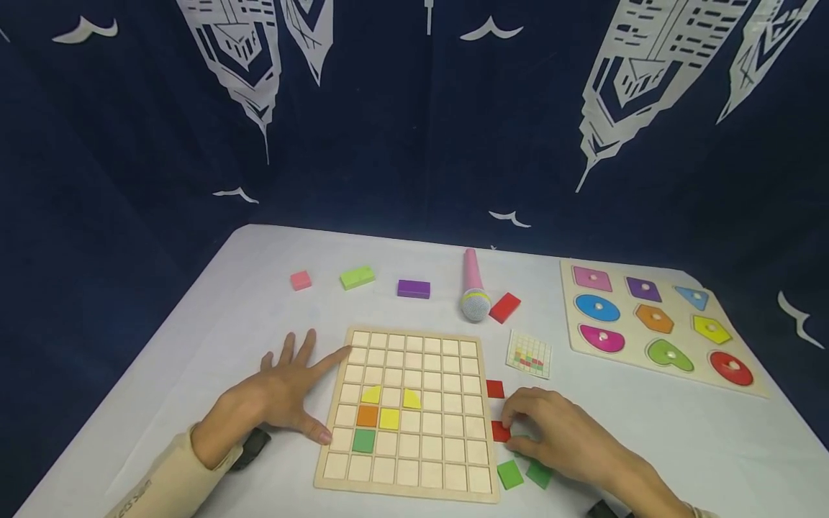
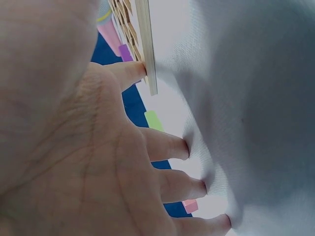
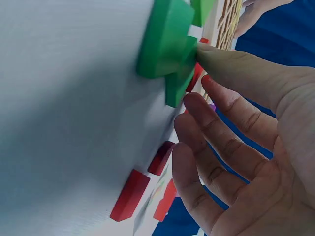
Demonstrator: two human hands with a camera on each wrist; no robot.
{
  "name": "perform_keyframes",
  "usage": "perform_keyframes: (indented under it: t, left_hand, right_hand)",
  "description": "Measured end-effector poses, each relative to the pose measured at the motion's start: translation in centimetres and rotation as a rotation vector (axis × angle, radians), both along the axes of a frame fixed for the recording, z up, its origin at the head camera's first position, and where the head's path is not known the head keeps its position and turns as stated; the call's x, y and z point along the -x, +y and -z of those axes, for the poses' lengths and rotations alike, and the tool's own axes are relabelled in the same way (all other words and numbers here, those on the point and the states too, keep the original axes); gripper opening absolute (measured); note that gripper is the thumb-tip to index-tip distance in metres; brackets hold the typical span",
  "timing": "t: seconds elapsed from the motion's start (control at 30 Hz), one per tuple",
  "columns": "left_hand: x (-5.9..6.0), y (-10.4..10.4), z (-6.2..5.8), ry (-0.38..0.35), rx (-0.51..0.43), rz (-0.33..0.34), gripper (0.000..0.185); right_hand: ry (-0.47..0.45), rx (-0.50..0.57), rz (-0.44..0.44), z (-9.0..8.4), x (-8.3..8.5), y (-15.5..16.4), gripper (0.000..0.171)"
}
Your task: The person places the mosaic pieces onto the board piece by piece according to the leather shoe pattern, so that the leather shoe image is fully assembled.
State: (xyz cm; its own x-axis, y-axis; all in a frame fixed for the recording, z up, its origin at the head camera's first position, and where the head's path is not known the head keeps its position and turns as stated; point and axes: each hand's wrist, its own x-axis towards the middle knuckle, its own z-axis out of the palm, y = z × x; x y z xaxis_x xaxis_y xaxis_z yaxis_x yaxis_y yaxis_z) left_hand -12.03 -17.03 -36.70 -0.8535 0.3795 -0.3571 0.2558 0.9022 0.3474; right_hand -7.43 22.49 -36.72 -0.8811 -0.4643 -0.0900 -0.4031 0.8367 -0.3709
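Note:
A wooden grid board (image 1: 427,432) lies in front of me, holding two yellow curved tiles (image 1: 372,394), an orange tile (image 1: 367,415), a yellow square (image 1: 389,419) and a green tile (image 1: 363,441). My left hand (image 1: 304,392) lies flat on the white table, its index fingertip and thumb against the board's left edge (image 2: 146,49). My right hand (image 1: 518,430) curls over loose tiles to the right of the board. Its thumb (image 3: 221,59) and index finger pinch a green tile (image 3: 179,73). Two more green tiles (image 1: 509,475) and two red tiles (image 1: 495,389) lie around it.
A pink toy microphone (image 1: 473,284), a red block (image 1: 504,307), a purple block (image 1: 414,288), a lime block (image 1: 357,277) and a pink block (image 1: 301,280) lie beyond the board. A small pattern card (image 1: 529,354) and a shape puzzle board (image 1: 654,324) sit to the right. A dark curtain hangs behind.

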Motion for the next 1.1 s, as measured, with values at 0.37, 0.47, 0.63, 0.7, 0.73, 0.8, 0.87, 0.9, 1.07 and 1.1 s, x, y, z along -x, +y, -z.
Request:
perform_keyframes:
  t: [0.37,0.47,0.63,0.7,0.73,0.8,0.87,0.9,1.07,1.1]
  left_hand:
    - [-0.3,-0.1,0.4,-0.002,-0.007,-0.005,0.132]
    - [-0.2,-0.1,0.3,0.002,-0.003,-0.005,0.133]
    - [-0.1,-0.2,0.1,0.002,-0.009,0.0,0.132]
    - [-0.1,-0.3,0.1,0.005,-0.013,0.001,0.132]
    - [-0.1,-0.3,0.1,0.009,-0.015,0.002,0.132]
    - [-0.2,-0.3,0.1,0.012,-0.022,0.004,0.131]
    - [-0.2,-0.3,0.1,0.015,-0.028,0.007,0.131]
    - [-0.2,-0.3,0.1,0.015,-0.028,0.008,0.131]
    - [-0.2,-0.2,0.2,0.009,-0.02,0.003,0.13]
    - [-0.2,-0.2,0.2,0.009,-0.019,0.002,0.13]
  right_hand:
    - [0.003,-0.005,-0.031,-0.1,0.2,-0.2,0.019]
    - [-0.021,0.005,-0.03,-0.9,0.3,-0.4,0.018]
    - [-0.029,0.083,-0.107,-1.7,0.4,-2.4,0.015]
    - [-0.002,0.089,-0.147,-1.6,0.5,-3.9,0.013]
    - [0.004,0.087,-0.159,-1.5,0.6,-4.7,0.013]
    - [0.031,0.086,-0.193,-1.3,0.7,-6.3,0.012]
    - [0.036,0.082,-0.216,-1.1,0.8,-7.8,0.011]
    - [0.037,0.085,-0.23,-1.1,0.7,-8.5,0.011]
    - [0.082,0.074,-0.29,-0.8,0.4,-11.5,0.01]
    - [0.098,0.066,-0.298,-0.8,0.3,-12.0,0.01]
